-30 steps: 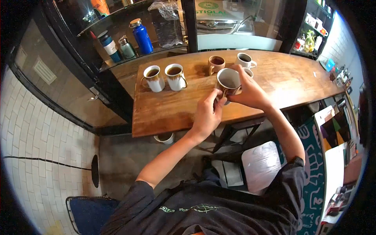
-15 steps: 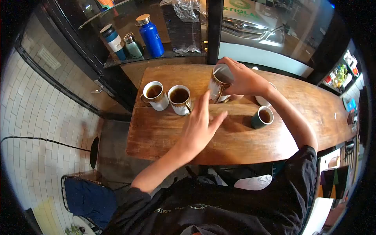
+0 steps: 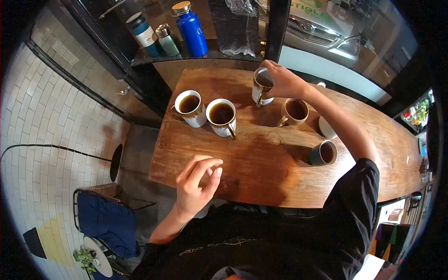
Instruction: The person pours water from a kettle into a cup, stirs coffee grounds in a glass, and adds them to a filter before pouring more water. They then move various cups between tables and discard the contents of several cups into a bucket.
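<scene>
At the back of the wooden table, my right hand (image 3: pixel 284 83) grips a white mug with a brown-gold rim (image 3: pixel 258 94) from above, fingers around its top. Its handle points toward me. My left hand (image 3: pixel 195 183) hovers near the front edge, fingers loosely curled, thumb apart, holding nothing. Two similar white mugs of dark liquid stand side by side to the left, a left mug (image 3: pixel 195 120) and a nearer mug (image 3: pixel 219 129). Right of the gripped mug stands a tan mug (image 3: pixel 290 120), also with dark liquid. A dark green cup (image 3: pixel 316 156) sits nearer me.
The wooden table (image 3: pixel 252 172) extends to the right. A round white object (image 3: pixel 326 128) lies partly behind my right forearm. On a ledge behind the table stand a blue bottle (image 3: pixel 193 37), a small green flask (image 3: pixel 168 43) and a tumbler (image 3: pixel 144 36). A chair (image 3: pixel 105 221) is at lower left.
My right hand has set the mug lower and slightly farther back, uncovering the tan mug. My left hand has drawn back toward me and to the left. The view has shifted a little.
</scene>
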Action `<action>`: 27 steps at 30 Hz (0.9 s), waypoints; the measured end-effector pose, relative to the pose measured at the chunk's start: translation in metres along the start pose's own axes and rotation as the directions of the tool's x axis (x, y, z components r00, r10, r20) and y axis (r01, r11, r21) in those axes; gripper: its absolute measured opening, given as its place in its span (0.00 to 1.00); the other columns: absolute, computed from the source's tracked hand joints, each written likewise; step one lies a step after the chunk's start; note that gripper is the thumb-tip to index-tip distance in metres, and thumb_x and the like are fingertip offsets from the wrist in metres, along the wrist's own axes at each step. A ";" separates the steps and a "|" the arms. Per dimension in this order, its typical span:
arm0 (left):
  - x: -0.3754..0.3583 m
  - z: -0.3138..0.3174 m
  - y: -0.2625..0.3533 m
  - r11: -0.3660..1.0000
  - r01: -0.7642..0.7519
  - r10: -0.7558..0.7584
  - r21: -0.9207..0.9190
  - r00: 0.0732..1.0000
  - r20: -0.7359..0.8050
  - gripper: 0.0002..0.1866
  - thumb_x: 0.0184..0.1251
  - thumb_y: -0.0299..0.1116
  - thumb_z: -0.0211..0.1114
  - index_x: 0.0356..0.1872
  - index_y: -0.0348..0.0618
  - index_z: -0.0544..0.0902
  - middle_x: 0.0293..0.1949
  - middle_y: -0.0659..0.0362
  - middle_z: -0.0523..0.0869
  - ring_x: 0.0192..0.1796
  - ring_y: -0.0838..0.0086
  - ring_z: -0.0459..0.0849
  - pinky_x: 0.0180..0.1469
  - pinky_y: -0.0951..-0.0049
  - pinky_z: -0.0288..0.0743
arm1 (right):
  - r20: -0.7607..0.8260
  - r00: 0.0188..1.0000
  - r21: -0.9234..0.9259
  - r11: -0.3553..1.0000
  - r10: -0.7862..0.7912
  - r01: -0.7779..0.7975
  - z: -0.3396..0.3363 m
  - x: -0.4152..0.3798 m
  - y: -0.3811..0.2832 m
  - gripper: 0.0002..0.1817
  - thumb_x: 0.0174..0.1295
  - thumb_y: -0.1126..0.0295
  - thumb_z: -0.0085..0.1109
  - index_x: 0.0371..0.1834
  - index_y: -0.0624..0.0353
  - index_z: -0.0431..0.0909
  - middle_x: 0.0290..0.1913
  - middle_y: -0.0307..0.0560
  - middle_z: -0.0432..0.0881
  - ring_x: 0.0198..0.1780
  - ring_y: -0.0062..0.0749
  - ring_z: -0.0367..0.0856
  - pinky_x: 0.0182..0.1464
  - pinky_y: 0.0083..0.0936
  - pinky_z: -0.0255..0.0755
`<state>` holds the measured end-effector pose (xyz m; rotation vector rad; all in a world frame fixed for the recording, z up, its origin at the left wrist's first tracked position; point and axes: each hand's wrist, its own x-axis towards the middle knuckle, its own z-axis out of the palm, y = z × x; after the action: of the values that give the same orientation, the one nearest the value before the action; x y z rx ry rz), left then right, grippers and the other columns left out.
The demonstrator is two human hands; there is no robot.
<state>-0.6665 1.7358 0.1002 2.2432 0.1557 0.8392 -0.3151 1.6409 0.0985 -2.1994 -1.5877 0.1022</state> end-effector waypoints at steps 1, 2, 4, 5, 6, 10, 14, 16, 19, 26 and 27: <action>-0.001 0.000 0.000 1.000 0.027 -0.028 -0.015 0.999 -0.020 0.06 0.63 0.24 0.66 0.40 0.38 0.85 0.37 0.57 0.85 0.31 0.77 0.80 0.30 0.77 0.70 | 0.004 1.000 0.002 1.000 -0.003 0.003 0.002 0.001 0.003 0.43 0.41 0.65 0.76 0.62 0.67 0.63 0.58 0.63 0.75 0.61 0.57 0.75 0.63 0.38 0.71; -0.002 -0.001 -0.001 0.999 0.032 -0.033 -0.013 0.999 -0.022 0.06 0.63 0.24 0.66 0.40 0.38 0.85 0.37 0.57 0.85 0.31 0.77 0.80 0.30 0.77 0.70 | 0.016 1.000 0.023 1.000 0.011 -0.011 0.003 0.001 0.004 0.43 0.41 0.65 0.76 0.62 0.66 0.63 0.58 0.63 0.75 0.61 0.57 0.75 0.63 0.38 0.71; -0.002 -0.003 -0.004 0.999 0.019 -0.018 0.032 0.999 -0.040 0.07 0.61 0.21 0.68 0.40 0.37 0.85 0.36 0.57 0.84 0.28 0.75 0.81 0.32 0.76 0.76 | 0.031 0.999 0.042 0.999 0.022 -0.024 0.006 0.002 0.009 0.43 0.42 0.65 0.75 0.62 0.66 0.63 0.58 0.63 0.75 0.61 0.57 0.75 0.63 0.38 0.71; -0.003 -0.004 -0.006 0.999 0.027 -0.025 0.030 0.998 -0.052 0.07 0.61 0.20 0.67 0.40 0.36 0.84 0.36 0.57 0.84 0.28 0.76 0.81 0.32 0.76 0.75 | 0.026 0.999 0.019 0.999 0.027 -0.028 0.008 0.003 0.011 0.43 0.42 0.65 0.75 0.62 0.66 0.63 0.58 0.63 0.75 0.61 0.57 0.76 0.63 0.38 0.71; -0.005 -0.003 -0.009 0.999 0.029 -0.027 0.032 0.998 -0.051 0.07 0.61 0.20 0.67 0.40 0.36 0.84 0.36 0.57 0.84 0.28 0.76 0.81 0.32 0.76 0.75 | 0.019 0.999 -0.005 0.999 0.033 -0.033 0.011 0.003 0.013 0.43 0.42 0.65 0.75 0.62 0.66 0.63 0.58 0.63 0.75 0.60 0.56 0.76 0.63 0.38 0.71; -0.010 -0.006 -0.019 0.998 0.059 -0.057 0.028 0.995 -0.082 0.07 0.61 0.20 0.66 0.40 0.37 0.85 0.36 0.57 0.84 0.28 0.78 0.80 0.29 0.78 0.69 | 0.046 0.997 0.010 0.998 0.069 -0.069 0.009 0.000 0.010 0.43 0.42 0.64 0.76 0.62 0.66 0.63 0.57 0.64 0.76 0.60 0.56 0.76 0.63 0.37 0.71; -0.011 -0.013 -0.040 0.996 0.082 -0.074 0.045 0.985 -0.154 0.11 0.62 0.22 0.67 0.46 0.41 0.82 0.40 0.62 0.83 0.30 0.83 0.76 0.31 0.81 0.68 | 0.058 0.995 0.023 0.997 0.078 -0.080 0.013 0.000 0.016 0.46 0.41 0.62 0.77 0.63 0.66 0.62 0.60 0.63 0.73 0.62 0.55 0.75 0.65 0.37 0.71; -0.007 -0.014 -0.069 0.974 0.185 -0.213 -0.130 0.942 -0.258 0.20 0.64 0.23 0.67 0.57 0.43 0.75 0.46 0.62 0.79 0.33 0.83 0.77 0.33 0.82 0.68 | 0.069 0.996 0.016 0.998 0.060 -0.062 0.014 0.000 0.018 0.47 0.41 0.62 0.77 0.64 0.66 0.61 0.62 0.63 0.72 0.63 0.55 0.74 0.66 0.37 0.70; 0.016 -0.033 -0.116 0.915 0.281 -0.355 -0.289 0.902 -0.247 0.23 0.71 0.29 0.64 0.64 0.44 0.69 0.51 0.60 0.75 0.35 0.83 0.77 0.34 0.81 0.68 | 0.194 0.952 -0.237 0.953 0.236 -0.188 -0.007 -0.006 -0.013 0.51 0.48 0.56 0.75 0.71 0.64 0.54 0.67 0.61 0.65 0.68 0.54 0.69 0.69 0.40 0.66; 0.071 -0.058 -0.187 0.891 0.310 -0.291 -0.331 0.951 0.108 0.22 0.79 0.41 0.55 0.67 0.43 0.71 0.65 0.57 0.76 0.62 0.71 0.76 0.66 0.70 0.67 | -0.127 0.992 0.015 1.000 0.023 -0.021 -0.027 -0.038 -0.104 0.21 0.64 0.76 0.55 0.60 0.64 0.67 0.48 0.64 0.80 0.52 0.57 0.81 0.54 0.42 0.76; 0.075 -0.057 -0.195 0.869 0.348 -0.307 -0.351 0.937 0.168 0.21 0.79 0.41 0.55 0.66 0.42 0.72 0.64 0.58 0.76 0.62 0.72 0.76 0.65 0.70 0.67 | -0.070 0.994 0.059 0.995 0.082 -0.078 -0.016 -0.043 -0.114 0.20 0.65 0.76 0.53 0.60 0.65 0.67 0.46 0.64 0.81 0.51 0.59 0.82 0.53 0.43 0.76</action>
<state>-0.6179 1.9376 0.0386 1.8241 0.2913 0.5106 -0.4268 1.6259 0.1481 -2.1988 -1.4408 0.0890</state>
